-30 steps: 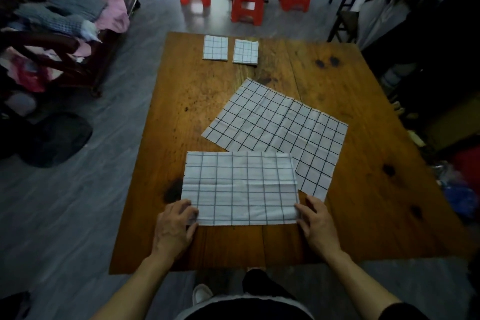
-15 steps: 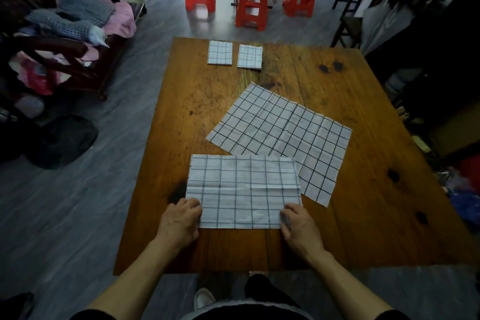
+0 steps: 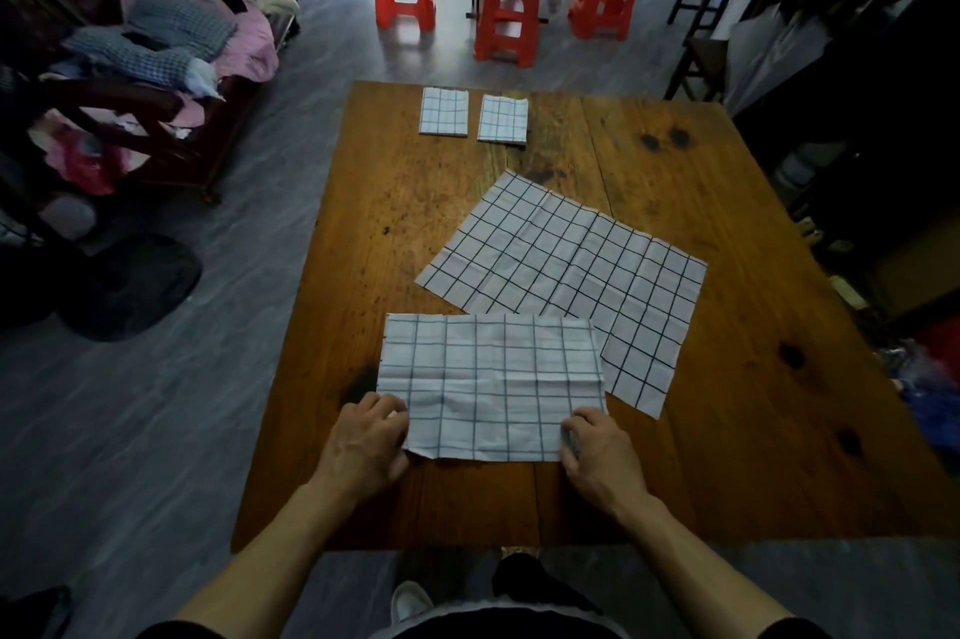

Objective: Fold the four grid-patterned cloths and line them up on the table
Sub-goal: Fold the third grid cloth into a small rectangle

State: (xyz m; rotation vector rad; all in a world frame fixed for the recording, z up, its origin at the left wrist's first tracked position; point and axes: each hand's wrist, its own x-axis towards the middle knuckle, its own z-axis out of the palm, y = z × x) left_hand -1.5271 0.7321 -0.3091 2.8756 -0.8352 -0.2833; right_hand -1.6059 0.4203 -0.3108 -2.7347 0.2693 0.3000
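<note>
Wooden table (image 3: 727,430) planks filled the head view, with four grid-patterned cloths lying on them. The near cloth (image 3: 493,378), folded in half, lay square to the near edge. The left hand (image 3: 363,446) pinched its near left corner between thumb and fingers, and the right hand (image 3: 600,451) pinched its near right corner the same way, lifting that edge a little. Just beyond, an unfolded cloth (image 3: 571,254) lay spread at an angle, its near edge tucked under the folded one. At the far edge, two small folded cloths sat side by side, the left one (image 3: 444,111) just apart from the right one (image 3: 503,119). Three red stools (image 3: 506,9) stood on the grey floor beyond.
</note>
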